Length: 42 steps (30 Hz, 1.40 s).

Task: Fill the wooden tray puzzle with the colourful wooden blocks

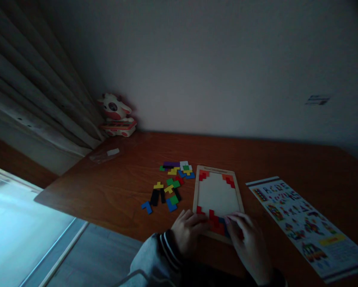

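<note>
A shallow wooden puzzle tray [196,191] lies on the table, with red and orange pieces along its far corners and red and blue pieces along its near end. My left hand [188,230] rests at the tray's near left corner, its bent fingers closed over the edge. Over the near right part, my right hand [249,239] has its thumb and fingertips together at a blue puzzle piece [222,220], which they partly cover. Loose puzzle pieces in several colours, among them a green piece [174,200] and a black piece [155,197], lie left of the tray.
A printed pattern sheet [304,227] lies right of the tray on the brown table [122,187]. At the back left stands a toy cow with a keyboard [118,115], near a clear plastic bag [104,156]. Curtains [38,79] hang at the left; a wall closes off the back.
</note>
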### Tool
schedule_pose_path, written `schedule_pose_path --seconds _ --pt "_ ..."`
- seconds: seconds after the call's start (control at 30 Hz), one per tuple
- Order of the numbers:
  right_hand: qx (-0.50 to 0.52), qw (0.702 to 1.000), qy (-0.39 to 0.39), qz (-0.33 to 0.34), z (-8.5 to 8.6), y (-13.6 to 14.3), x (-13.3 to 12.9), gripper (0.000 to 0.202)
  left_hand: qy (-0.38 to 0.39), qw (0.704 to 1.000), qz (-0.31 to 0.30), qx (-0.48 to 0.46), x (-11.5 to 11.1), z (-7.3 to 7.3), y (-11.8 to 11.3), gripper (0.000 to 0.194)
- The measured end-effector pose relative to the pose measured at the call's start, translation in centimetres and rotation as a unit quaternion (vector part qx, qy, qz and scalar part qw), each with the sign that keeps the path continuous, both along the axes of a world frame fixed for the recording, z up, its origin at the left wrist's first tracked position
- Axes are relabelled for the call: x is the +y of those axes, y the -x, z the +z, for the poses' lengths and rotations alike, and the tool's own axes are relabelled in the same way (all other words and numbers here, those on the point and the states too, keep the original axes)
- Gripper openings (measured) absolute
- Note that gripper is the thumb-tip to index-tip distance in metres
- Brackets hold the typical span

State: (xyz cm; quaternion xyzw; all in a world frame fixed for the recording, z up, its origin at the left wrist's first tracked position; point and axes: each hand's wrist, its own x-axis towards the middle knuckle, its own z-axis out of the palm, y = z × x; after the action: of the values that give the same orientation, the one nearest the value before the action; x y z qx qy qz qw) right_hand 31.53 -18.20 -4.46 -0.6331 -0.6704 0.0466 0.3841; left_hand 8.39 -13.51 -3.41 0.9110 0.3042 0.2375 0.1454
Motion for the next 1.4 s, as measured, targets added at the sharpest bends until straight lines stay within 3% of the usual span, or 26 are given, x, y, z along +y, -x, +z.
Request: schedule_pose_path --seconds 0.27,0.37,0.47,0.57,0.63,0.77,0.87,1.07,1.4 --pt "0.012 1.0 0.002 -0.005 0.0 0.1 0.0 0.027 -0.022 0.999 -0.025 -0.038 0.3 -0.8 0.5 0.039" --pt "0.019 1.0 0.004 -0.006 -0.2 0.0 0.0 0.029 -0.026 0.999 -0.008 -0.039 0.7 0.6 0.7 0.042" --pt "0.024 1.0 0.013 -0.007 -0.4 -0.1 -0.1 0.029 -0.019 0.999 0.015 -0.038 2.1 3.1 1.1 0.044" --pt "0.024 0.999 0.025 -0.01 -0.5 -0.1 -0.1 0.029 -0.006 0.999 0.044 0.01 5.0 5.2 1.7 0.049" --pt "0.022 0.999 0.024 -0.011 -0.5 -0.1 -0.1 0.03 -0.024 0.992 0.101 0.071 7.5 5.7 2.0 0.039" --pt "0.023 1.0 0.014 -0.011 -0.1 0.1 0.0 0.03 -0.037 0.981 0.17 0.088 12.3 4.9 2.1 0.032" --pt "0.024 1.0 0.006 -0.011 0.1 0.2 0.1 0.029 -0.042 0.976 0.184 0.105 14.1 3.9 1.7 0.029" --pt "0.024 1.0 0.006 -0.016 0.1 0.3 0.0 0.029 -0.057 0.983 0.127 0.118 13.8 2.4 1.1 0.026" --pt "0.019 0.999 0.021 -0.017 0.1 0.2 -0.1 0.028 -0.039 0.994 0.061 0.085 14.1 1.0 3.2 0.022"
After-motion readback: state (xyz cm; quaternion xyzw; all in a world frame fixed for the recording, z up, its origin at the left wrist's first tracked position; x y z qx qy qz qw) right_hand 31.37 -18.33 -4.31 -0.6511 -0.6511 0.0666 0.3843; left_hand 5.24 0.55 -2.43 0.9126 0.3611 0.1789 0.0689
